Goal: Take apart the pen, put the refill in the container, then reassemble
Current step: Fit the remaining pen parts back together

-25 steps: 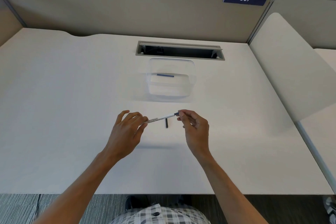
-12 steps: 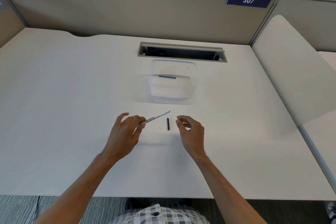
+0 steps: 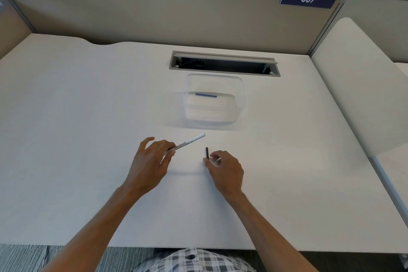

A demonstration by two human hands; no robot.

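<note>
My left hand [image 3: 152, 161] grips the lower part of the white pen barrel [image 3: 189, 141]. The barrel's free end points up and right, toward the container. A short black pen piece [image 3: 207, 152] lies on the desk between my hands. My right hand [image 3: 225, 168] is down at that piece, with thumb and forefinger pinching its near end. The clear plastic container [image 3: 239, 97] stands farther back in the middle. The blue refill [image 3: 206, 94] lies inside it.
An open cable slot [image 3: 224, 64] is cut into the white desk [image 3: 66, 117] just behind the container. Grey partition walls [image 3: 154, 9] enclose the back and left. A white divider panel [image 3: 357, 86] rises on the right.
My right hand let go of the barrel's end and dropped toward me to the black piece on the desk. My left hand kept hold of the barrel, whose free end tilted up.
</note>
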